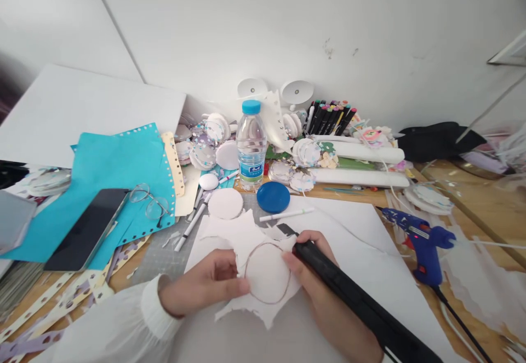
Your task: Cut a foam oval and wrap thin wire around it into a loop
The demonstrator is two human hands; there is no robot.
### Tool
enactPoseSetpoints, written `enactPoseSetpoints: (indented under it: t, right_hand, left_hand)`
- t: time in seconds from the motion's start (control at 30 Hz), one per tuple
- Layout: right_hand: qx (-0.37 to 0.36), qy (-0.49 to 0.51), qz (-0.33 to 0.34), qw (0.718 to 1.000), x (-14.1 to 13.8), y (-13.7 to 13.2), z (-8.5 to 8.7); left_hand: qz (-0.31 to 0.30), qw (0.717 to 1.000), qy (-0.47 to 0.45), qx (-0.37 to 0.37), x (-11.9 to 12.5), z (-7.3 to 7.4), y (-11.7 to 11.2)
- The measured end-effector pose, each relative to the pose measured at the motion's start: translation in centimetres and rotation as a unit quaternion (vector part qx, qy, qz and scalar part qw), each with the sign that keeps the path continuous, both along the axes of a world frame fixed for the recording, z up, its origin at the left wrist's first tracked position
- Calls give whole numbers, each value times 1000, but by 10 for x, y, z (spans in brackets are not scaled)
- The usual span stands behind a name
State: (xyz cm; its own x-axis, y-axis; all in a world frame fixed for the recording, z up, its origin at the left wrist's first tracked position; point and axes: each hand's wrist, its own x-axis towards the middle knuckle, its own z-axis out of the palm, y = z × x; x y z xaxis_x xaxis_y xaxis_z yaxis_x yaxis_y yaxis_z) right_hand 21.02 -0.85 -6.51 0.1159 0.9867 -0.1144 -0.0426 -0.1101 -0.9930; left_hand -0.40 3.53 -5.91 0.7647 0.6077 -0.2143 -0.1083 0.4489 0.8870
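A ragged white foam piece (263, 278) with a drawn circle lies on a large white sheet (370, 253) at the near middle of the table. My left hand (205, 286) presses on the piece's left edge, fingers curled together on it. My right hand (324, 292) grips a long black pen-shaped cutting tool (353, 297), its tip at the upper right of the circle. A white sleeve covers my left forearm.
A water bottle (251, 144), blue lid (273, 197) and white discs (225, 203) sit behind the sheet. A blue glue gun (419, 237) lies right. Teal paper (115, 171), phone (86, 229) and glasses (150, 201) lie left. Markers (331, 116) stand by the wall.
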Motion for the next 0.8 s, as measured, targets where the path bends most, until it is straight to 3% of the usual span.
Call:
enactPoseSetpoints:
  t: [0.23, 0.47, 0.63, 0.8]
  right_hand:
    - [-102, 197, 76, 972, 7, 6, 3]
    - [-111, 342, 129, 924, 5, 4, 0]
    - [-126, 337, 121, 925, 6, 4, 4]
    - [-75, 257, 124, 956, 10, 6, 10]
  left_hand:
    - [-14, 999, 31, 17, -3, 1, 2]
    - [-2, 999, 38, 32, -5, -1, 0]
    - [19, 998, 59, 27, -5, -3, 1]
    - [86, 992, 89, 19, -8, -6, 3]
